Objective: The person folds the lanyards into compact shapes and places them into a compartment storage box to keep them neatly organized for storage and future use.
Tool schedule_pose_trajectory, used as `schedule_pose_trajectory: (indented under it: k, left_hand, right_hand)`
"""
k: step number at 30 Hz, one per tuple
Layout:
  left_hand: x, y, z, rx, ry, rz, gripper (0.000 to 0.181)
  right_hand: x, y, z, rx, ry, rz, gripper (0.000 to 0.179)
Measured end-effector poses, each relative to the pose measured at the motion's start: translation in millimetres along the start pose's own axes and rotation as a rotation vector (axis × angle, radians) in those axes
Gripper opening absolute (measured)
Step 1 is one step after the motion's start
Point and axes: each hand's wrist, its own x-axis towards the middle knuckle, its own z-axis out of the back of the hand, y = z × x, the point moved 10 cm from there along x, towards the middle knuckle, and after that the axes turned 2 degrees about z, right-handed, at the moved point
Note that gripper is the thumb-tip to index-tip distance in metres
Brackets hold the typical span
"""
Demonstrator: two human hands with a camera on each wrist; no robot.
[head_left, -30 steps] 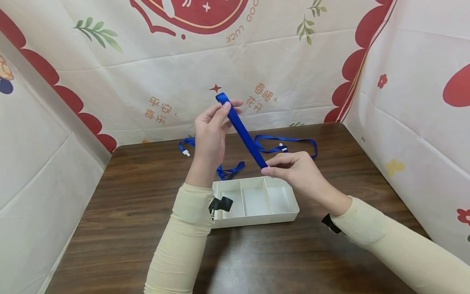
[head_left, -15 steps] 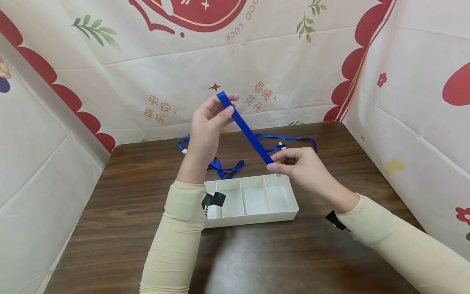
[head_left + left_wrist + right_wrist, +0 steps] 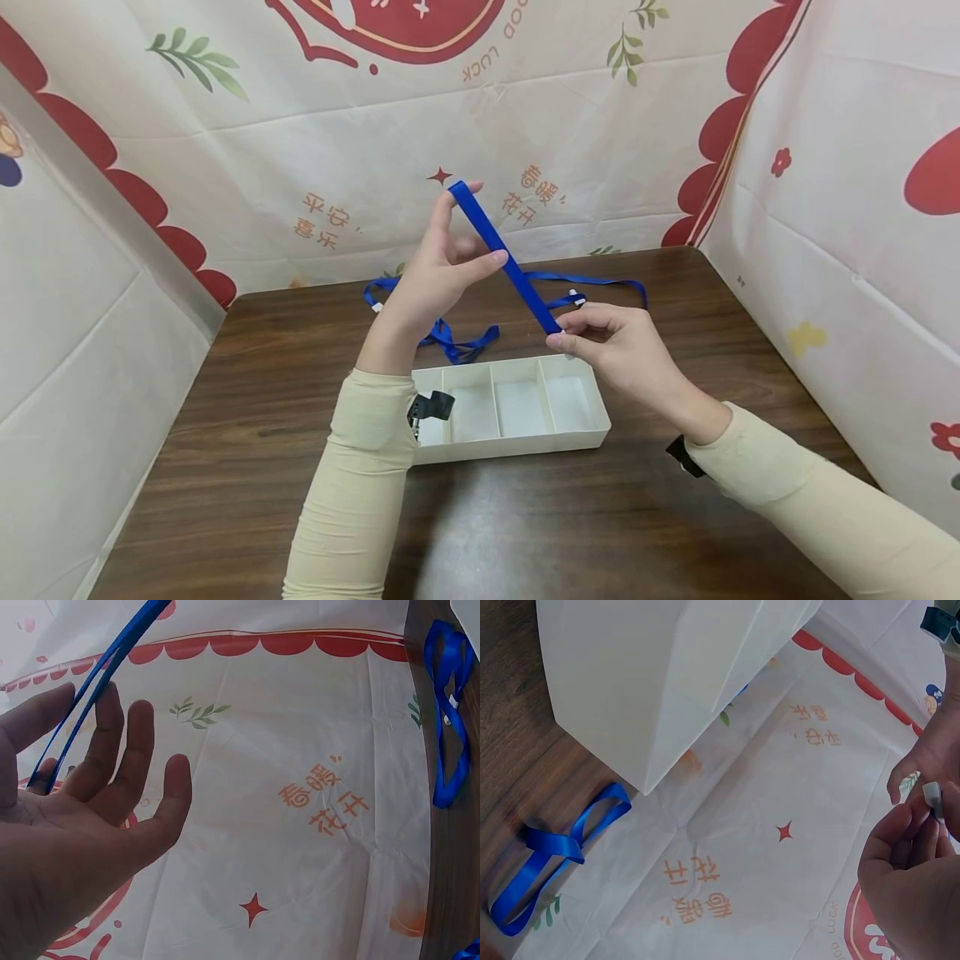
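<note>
Blue lanyard (image 3: pixel 522 282): held taut above the table (image 3: pixel 225 450) on a diagonal. In the head view its upper end appears beyond the table's far edge, its lower end near the far right corner of the white tray (image 3: pixel 517 446).

Right hand (image 3: pixel 630 350): the grip is closed on the lower end, pinching it between thumb and fingers; a white clip (image 3: pixel 931 796) protrudes at the fingertips.

Left hand (image 3: pixel 431 283): the grip is spread, with the upper end looped over the index finger and the thumb tip at the strap.

The tray sits mid-table, well apart from the left and right edges; four compartments are visible, and the left sleeve (image 3: pixel 345 500) conceals its left end. A second lanyard (image 3: pixel 600 278) with a white fastener (image 3: pixel 576 297) lies near the table's far edge, right of centre. Further blue strap (image 3: pixel 468 348) lies just behind the tray, and a blue loop (image 3: pixel 384 284) lies near the far edge, left of centre; the left hand hides whether these are connected.
</note>
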Motion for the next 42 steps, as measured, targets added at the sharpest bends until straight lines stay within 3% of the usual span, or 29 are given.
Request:
schedule_pose_trajectory:
  k: [12, 18, 24, 28, 32, 37, 42]
  left_hand:
    - [-1.9, -7.6, -16.4, -0.124, 0.153, -0.039, 0.075]
    - [-9.4, -3.1, -40.5, -0.202, 0.31, 0.054, 0.084]
    - [-17.1, 11.3, -70.2, -0.227, 0.447, 0.138, 0.09]
    - [-18.9, 26.1, -83.8, -0.247, 0.492, 0.195, 0.09]
    - [-19.4, 33.2, -91.2, -0.255, 0.532, 0.201, 0.086]
    - [-16.8, 35.4, -97.4, -0.233, 0.553, 0.169, 0.074]
    - [-14.1, 44.2, -99.9, -0.226, 0.515, 0.213, 0.068]
  right_hand:
    - [8.0, -18, -3, 0.003, 0.022, -0.091, 0.016]
    - [20.9, -29, 7, 0.046, -0.022, -0.077, 0.024]
    - [35.0, -28, 28, 0.061, -0.165, -0.015, 0.047]
    - [38.5, -13, 35, 0.051, -0.217, 0.072, 0.065]
    - [39.6, 2, 36, 0.085, -0.246, 0.17, 0.072]
    - [36.6, 7, 40, 0.213, -0.312, 0.235, 0.06]
    - [31.9, 7, 36, 0.308, -0.329, 0.253, 0.045]
